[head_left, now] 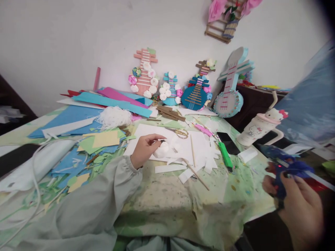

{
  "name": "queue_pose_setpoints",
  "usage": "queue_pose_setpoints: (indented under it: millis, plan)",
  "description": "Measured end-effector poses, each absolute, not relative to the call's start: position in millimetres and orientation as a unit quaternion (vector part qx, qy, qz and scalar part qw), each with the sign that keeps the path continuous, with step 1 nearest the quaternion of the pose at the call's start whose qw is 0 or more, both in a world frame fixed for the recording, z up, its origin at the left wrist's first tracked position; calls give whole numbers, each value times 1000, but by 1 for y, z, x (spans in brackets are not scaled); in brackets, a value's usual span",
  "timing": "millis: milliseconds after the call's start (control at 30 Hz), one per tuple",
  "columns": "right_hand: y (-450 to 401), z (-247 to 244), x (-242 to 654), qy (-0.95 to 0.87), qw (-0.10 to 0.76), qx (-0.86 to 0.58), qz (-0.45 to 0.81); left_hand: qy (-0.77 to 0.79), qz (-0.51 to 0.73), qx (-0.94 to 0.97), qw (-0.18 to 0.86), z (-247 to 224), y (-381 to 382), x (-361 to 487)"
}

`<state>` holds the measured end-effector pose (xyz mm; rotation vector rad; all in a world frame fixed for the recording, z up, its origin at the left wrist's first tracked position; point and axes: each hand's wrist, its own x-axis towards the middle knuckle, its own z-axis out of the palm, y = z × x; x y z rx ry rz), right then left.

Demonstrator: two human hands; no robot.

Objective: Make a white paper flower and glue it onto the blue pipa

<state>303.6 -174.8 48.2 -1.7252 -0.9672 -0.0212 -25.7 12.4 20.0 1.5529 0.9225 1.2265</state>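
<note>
My left hand [147, 148], in a loose grey sleeve, is closed over the white paper sheet with fingertips pinching a rounded white paper flower [161, 150]. The fingers partly cover it. At the far right my right hand [300, 195] is wrapped round a blue hot glue gun [281, 170] with a small red light. A whitish glue stick [323, 180] sticks out of its back. The gun is off the table, blurred near the frame's edge. Gold-handled scissors [181, 132] lie just beyond my left hand. White paper strips [170, 168] and thin wooden sticks [196, 174] lie to its right.
Decorated paper instruments [195, 97] lean along the wall. A green utility knife [225, 155], black phone [228, 143] and lidded cup [258, 129] stand or lie at right. Coloured paper scraps [89, 146], white string [115, 118] and a white cable [36, 181] spread across the left.
</note>
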Motion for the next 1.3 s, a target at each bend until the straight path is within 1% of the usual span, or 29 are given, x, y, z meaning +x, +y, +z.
queue_pose_setpoints:
  millis: [33,67,100,133,167,267,400,567,767,1300]
  plan:
    - [-174,48,285,-415,590,-682,119,376,497,635,457,20,12,-25]
    - [-172,47,269,-419,616,-630,221,377,495,638,453,20,12,-25]
    - [-170,44,254,-432,626,-582,286,380,493,641,449,19,12,-25]
    - [-167,41,240,-452,611,-547,349,382,491,644,445,19,12,-25]
    - [-164,37,228,-476,590,-511,404,383,488,649,441,18,12,-24]
    - [-152,27,198,-517,542,-484,453,380,475,663,437,16,11,-23]
    - [-138,21,175,-532,525,-481,458,379,453,681,433,16,9,-21]
    - [-132,20,168,-537,506,-499,454,369,441,693,434,15,7,-19]
    - [-127,18,164,-520,501,-512,466,364,438,697,436,12,7,-18]
    - [-127,18,164,-516,492,-539,449,333,436,707,447,12,5,-17]
